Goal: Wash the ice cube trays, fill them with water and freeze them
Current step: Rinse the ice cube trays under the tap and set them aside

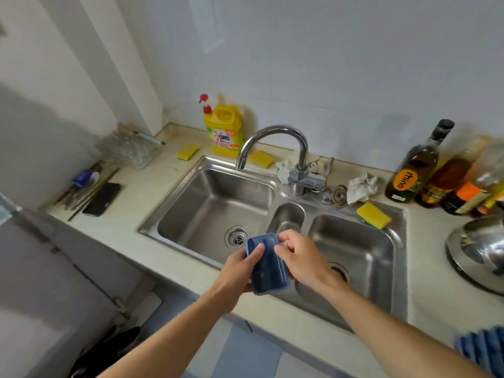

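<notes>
A blue ice cube tray [266, 264] hangs over the front rim of the steel sink [174, 203], held between both hands. My left hand [236, 272] grips its left edge from below, thumb on top. My right hand [298, 256] pinches its far right corner. The chrome tap [268, 139] curves over the left basin; no water runs from it. A yellow detergent jug [225, 129] stands behind the sink. Yellow sponges lie at the back left [187, 151], behind the tap's spout [261, 158] and on the right rim [373, 215].
Oil and sauce bottles [417, 166] crowd the counter at the right, with a steel pot lid [480, 249] in front of them. A crumpled cloth [361, 186] lies by the tap. A phone [102, 199], chopsticks and glassware [133, 150] sit at the left.
</notes>
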Action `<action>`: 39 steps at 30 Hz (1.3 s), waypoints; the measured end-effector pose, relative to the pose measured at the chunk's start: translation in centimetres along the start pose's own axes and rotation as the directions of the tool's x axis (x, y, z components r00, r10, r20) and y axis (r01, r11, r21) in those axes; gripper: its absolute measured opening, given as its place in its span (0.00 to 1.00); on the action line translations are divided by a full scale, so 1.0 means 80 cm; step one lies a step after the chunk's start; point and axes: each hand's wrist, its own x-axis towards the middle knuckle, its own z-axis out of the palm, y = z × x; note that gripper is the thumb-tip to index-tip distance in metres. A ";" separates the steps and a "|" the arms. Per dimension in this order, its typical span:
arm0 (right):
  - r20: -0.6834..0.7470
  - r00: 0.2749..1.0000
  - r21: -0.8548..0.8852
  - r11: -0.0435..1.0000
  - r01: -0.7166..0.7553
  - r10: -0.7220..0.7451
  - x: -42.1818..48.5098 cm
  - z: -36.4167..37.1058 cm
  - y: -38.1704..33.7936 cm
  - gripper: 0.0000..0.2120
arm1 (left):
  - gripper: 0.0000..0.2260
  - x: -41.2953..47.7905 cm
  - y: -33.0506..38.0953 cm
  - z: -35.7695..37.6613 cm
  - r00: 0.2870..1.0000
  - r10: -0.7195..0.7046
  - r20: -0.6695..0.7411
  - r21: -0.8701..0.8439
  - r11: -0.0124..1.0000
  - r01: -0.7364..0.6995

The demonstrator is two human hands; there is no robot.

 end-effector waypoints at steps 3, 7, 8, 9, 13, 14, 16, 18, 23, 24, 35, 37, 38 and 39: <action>0.065 0.997 -0.021 0.999 -0.044 0.046 0.033 0.010 -0.007 0.07 | 0.14 0.040 0.011 -0.016 0.993 -0.045 -0.105 0.012 0.999 0.047; -0.046 0.989 -0.003 0.990 -0.141 0.140 0.094 -0.016 0.010 0.09 | 0.15 0.094 0.023 -0.035 0.971 -0.079 -0.225 0.078 0.992 0.099; -0.098 0.979 0.029 0.984 -0.175 0.177 0.114 -0.028 0.017 0.11 | 0.15 0.107 0.029 -0.041 0.966 -0.090 -0.244 0.081 0.990 0.113; -0.151 0.965 0.058 0.977 -0.207 0.213 0.136 -0.042 0.025 0.12 | 0.16 0.121 0.036 -0.046 0.961 -0.096 -0.258 0.089 0.988 0.122; -0.363 0.884 0.031 0.952 -0.305 0.295 0.223 -0.095 0.058 0.18 | 0.20 0.174 0.066 -0.067 0.949 -0.096 -0.299 0.116 0.984 0.136; -0.406 0.859 0.020 0.943 -0.332 0.311 0.242 -0.106 0.064 0.20 | 0.20 0.185 0.073 -0.071 0.950 -0.094 -0.296 0.111 0.985 0.132; -0.473 0.800 0.011 0.910 -0.414 0.370 0.271 -0.124 0.074 0.22 | 0.20 0.204 0.085 -0.075 0.951 -0.096 -0.295 0.126 0.982 0.138; -0.501 0.752 -0.002 0.869 -0.495 0.427 0.294 -0.135 0.081 0.26 | 0.20 0.223 0.094 -0.080 0.952 -0.090 -0.294 0.155 0.978 0.140; -0.503 0.737 -0.016 0.848 -0.530 0.451 0.334 -0.137 0.073 0.36 | 0.17 0.268 0.115 -0.096 0.971 -0.108 -0.212 0.134 0.981 0.139; -0.507 0.735 -0.045 0.838 -0.544 0.450 0.340 -0.136 0.071 0.38 | 0.17 0.277 0.117 -0.099 0.973 -0.102 -0.205 0.128 0.983 0.130; -0.497 0.566 0.034 0.666 -0.745 0.658 0.368 -0.130 0.072 0.33 | 0.18 0.342 0.132 -0.144 0.974 -0.135 -0.182 0.284 0.941 0.184; -0.484 0.528 0.087 0.639 -0.765 0.698 0.370 -0.130 0.074 0.31 | 0.19 0.351 0.140 -0.147 0.977 -0.125 -0.172 0.305 0.936 0.174; -0.485 0.516 0.111 0.635 -0.764 0.706 0.370 -0.129 0.075 0.30 | 0.20 0.354 0.144 -0.148 0.979 -0.123 -0.162 0.307 0.937 0.169; -0.490 0.513 0.122 0.638 -0.760 0.705 0.372 -0.129 0.077 0.29 | 0.21 0.357 0.148 -0.147 0.982 -0.123 -0.145 0.308 0.937 0.163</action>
